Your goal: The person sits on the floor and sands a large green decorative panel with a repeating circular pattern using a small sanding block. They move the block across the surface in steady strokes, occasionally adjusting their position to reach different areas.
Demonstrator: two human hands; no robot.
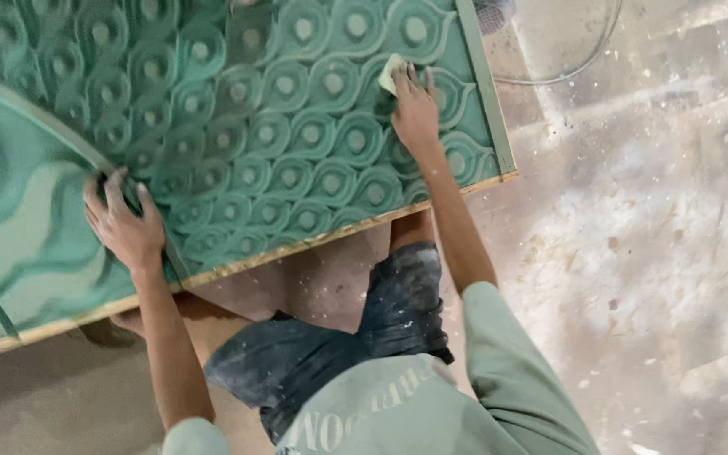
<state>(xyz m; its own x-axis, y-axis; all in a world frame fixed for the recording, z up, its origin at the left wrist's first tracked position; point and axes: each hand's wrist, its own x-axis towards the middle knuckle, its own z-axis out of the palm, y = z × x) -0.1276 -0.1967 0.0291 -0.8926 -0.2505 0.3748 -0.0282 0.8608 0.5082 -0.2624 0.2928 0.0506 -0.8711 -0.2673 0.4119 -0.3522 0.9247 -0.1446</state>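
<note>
Floor: dusty concrete (650, 253), pale with powder, runs under and to the right of the work; a thin cable (583, 63) loops across it near the top.

Panel: large green carved panel (280, 126) fills the upper left of the view, its raw wooden lower edge slanting from low left up to the right. Most of it is rows of raised scale shapes; the left part carries broad, smooth curved bands, split from the scales by a narrow raised arc.

Pad: small pale sanding pad (391, 72) lies on the scales near the panel's right border strip, close to the top right corner.

Right hand: right hand (415, 108) reaches far up the panel, fingers flat and closed over the pad, pressing it to the carving; only the pad's upper left corner shows past the fingertips.

Left hand: left hand (125, 222) rests low on the panel near the lower edge, fingers spread and open across the raised arc, holding nothing, flat as a brace.

Relation: pad sits up and to the right of the body, under the right hand only; the left hand is well apart from it, down and to the left. The scale rows run slantwise between the two hands.

Body: bent legs in dark dusty trousers (339, 345) show below the panel edge, between the forearms.
</note>
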